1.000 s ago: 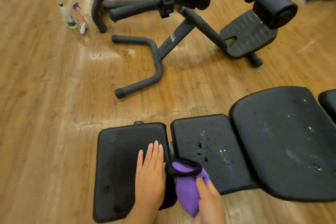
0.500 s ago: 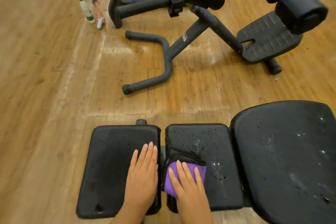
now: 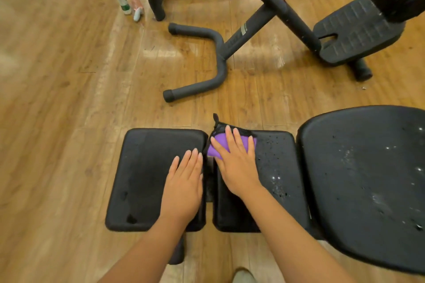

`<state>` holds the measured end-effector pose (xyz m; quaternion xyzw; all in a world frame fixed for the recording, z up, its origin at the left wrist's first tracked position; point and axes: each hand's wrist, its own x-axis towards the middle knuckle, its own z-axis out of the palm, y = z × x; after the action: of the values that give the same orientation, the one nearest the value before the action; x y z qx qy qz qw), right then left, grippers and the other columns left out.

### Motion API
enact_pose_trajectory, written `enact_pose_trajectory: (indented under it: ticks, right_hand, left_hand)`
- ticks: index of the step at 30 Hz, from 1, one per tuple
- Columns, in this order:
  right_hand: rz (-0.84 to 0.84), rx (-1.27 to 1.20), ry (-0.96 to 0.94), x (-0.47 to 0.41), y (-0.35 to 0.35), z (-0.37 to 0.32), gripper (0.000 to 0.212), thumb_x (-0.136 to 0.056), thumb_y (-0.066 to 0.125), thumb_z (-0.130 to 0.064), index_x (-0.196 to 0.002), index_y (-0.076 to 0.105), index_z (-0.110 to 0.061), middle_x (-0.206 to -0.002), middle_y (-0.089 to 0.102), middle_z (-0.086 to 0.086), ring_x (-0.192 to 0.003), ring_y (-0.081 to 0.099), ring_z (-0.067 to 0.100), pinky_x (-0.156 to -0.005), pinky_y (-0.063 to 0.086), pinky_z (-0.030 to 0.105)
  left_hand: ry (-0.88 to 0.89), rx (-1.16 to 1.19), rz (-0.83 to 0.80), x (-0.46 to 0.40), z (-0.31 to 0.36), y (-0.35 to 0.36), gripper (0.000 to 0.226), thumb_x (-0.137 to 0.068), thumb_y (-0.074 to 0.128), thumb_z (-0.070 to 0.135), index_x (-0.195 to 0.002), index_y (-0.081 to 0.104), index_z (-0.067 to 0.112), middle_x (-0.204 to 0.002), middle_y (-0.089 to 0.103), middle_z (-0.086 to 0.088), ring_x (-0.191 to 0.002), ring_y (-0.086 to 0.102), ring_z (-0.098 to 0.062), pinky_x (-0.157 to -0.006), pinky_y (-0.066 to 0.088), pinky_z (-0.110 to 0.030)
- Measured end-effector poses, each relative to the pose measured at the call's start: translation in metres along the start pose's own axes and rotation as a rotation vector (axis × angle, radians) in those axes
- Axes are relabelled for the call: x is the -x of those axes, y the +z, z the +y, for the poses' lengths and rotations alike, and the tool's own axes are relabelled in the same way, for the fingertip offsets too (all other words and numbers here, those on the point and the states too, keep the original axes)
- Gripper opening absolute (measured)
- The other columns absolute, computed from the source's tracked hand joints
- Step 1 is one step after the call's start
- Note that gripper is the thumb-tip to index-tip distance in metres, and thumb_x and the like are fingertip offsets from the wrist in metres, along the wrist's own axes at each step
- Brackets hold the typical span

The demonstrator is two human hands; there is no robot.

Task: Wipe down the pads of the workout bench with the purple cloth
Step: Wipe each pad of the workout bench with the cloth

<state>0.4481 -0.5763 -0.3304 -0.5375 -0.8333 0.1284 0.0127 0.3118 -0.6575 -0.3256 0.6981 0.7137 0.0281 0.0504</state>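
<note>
Wiping about a third done, judging by the droplets left on the bench.

Right hand (image 3: 236,163) presses the cloth (image 3: 219,146) with flat, straight fingers at the far left corner of the middle pad (image 3: 276,181); its grip is wide, not curled round the cloth. Left hand (image 3: 184,186) rests flat and wide on the left pad (image 3: 142,177), which looks mostly dry bar a few dark damp marks. Droplets dot the middle pad's right side and the big pad (image 3: 368,186), so both seem left to wipe.
</note>
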Motion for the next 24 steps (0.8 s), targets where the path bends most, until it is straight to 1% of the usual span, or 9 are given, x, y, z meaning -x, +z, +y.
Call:
enact_pose_trajectory:
  ticks: [3,7,11,13,15,18,19,22,24]
  right_hand:
    - [0.012,0.029,-0.011,0.010,0.004,-0.001,0.053,-0.091,0.023,-0.036,-0.136,0.047,-0.022,-0.149,0.036,0.012,-0.138,0.031,0.031,-0.110,0.018,0.055]
    - [0.042,0.062,-0.071,0.074,0.019,-0.010,0.050,-0.085,0.033,-0.034,-0.130,0.053,-0.022,-0.142,0.046,0.013,-0.133,0.039,0.033,-0.108,0.018,0.052]
    - [-0.019,0.054,-0.102,0.127,0.024,-0.014,0.055,-0.082,0.034,-0.033,-0.136,0.042,-0.026,-0.143,0.045,0.012,-0.134,0.036,0.031,-0.105,0.020,0.051]
    - [-0.043,0.027,-0.056,0.114,0.022,-0.009,0.054,-0.082,0.034,-0.032,-0.136,0.041,-0.028,-0.144,0.044,0.012,-0.133,0.039,0.031,-0.105,0.025,0.053]
    - [0.004,0.006,-0.012,0.082,0.016,-0.003,0.052,-0.086,0.033,-0.030,-0.138,0.039,-0.030,-0.148,0.039,0.011,-0.136,0.035,0.031,-0.109,0.026,0.054]
    - [-0.014,-0.011,0.021,0.018,0.002,0.019,0.050,-0.098,0.031,-0.027,-0.147,0.022,-0.032,-0.158,0.011,0.007,-0.145,0.006,0.027,-0.114,0.005,0.052]
    - [-0.016,-0.001,0.041,0.000,-0.004,0.025,0.050,-0.100,0.029,-0.027,-0.148,0.018,-0.033,-0.159,0.006,0.006,-0.145,0.000,0.026,-0.115,0.002,0.051]
    - [-0.011,0.006,0.036,-0.013,-0.009,0.029,0.048,-0.100,0.026,-0.032,-0.148,0.018,-0.032,-0.159,0.007,0.006,-0.145,0.000,0.028,-0.115,0.001,0.052]
    - [0.001,0.036,-0.040,0.023,0.000,0.020,0.048,-0.097,0.028,-0.033,-0.145,0.028,-0.029,-0.157,0.019,0.010,-0.143,0.012,0.033,-0.113,0.009,0.054]
  left_hand:
    - [0.003,-0.016,0.009,0.001,0.000,0.002,0.049,-0.092,0.028,0.024,-0.133,0.048,0.003,-0.138,0.050,-0.014,-0.130,0.043,-0.027,-0.108,0.020,-0.041]
    - [-0.021,-0.013,0.046,0.002,0.004,0.010,0.048,-0.089,0.031,0.018,-0.129,0.050,-0.002,-0.134,0.053,-0.019,-0.125,0.048,-0.032,-0.109,0.018,-0.039]
    - [-0.084,-0.013,0.066,0.006,0.012,0.015,0.049,-0.087,0.031,0.015,-0.128,0.050,-0.004,-0.133,0.054,-0.020,-0.125,0.048,-0.032,-0.110,0.016,-0.039]
    - [-0.079,-0.019,0.069,0.009,0.013,0.016,0.050,-0.087,0.030,0.014,-0.129,0.048,-0.005,-0.133,0.052,-0.021,-0.126,0.047,-0.033,-0.111,0.014,-0.039]
    - [-0.074,-0.007,0.083,0.010,0.012,0.016,0.049,-0.088,0.029,0.015,-0.129,0.048,-0.005,-0.134,0.052,-0.022,-0.126,0.047,-0.033,-0.111,0.014,-0.039]
    - [-0.086,0.037,0.123,0.011,0.012,0.016,0.048,-0.090,0.029,0.017,-0.128,0.050,-0.003,-0.132,0.054,-0.020,-0.125,0.049,-0.030,-0.110,0.021,-0.039]
    - [-0.086,0.044,0.132,0.012,0.013,0.015,0.048,-0.090,0.029,0.018,-0.128,0.051,-0.002,-0.133,0.054,-0.018,-0.126,0.048,-0.029,-0.112,0.023,-0.040]
    - [-0.091,0.057,0.143,0.012,0.013,0.015,0.048,-0.090,0.029,0.018,-0.128,0.051,-0.001,-0.133,0.054,-0.017,-0.127,0.048,-0.027,-0.111,0.027,-0.041]
    - [-0.080,0.067,0.135,0.011,0.013,0.016,0.048,-0.089,0.031,0.016,-0.127,0.052,-0.003,-0.131,0.055,-0.019,-0.125,0.049,-0.029,-0.111,0.025,-0.040]
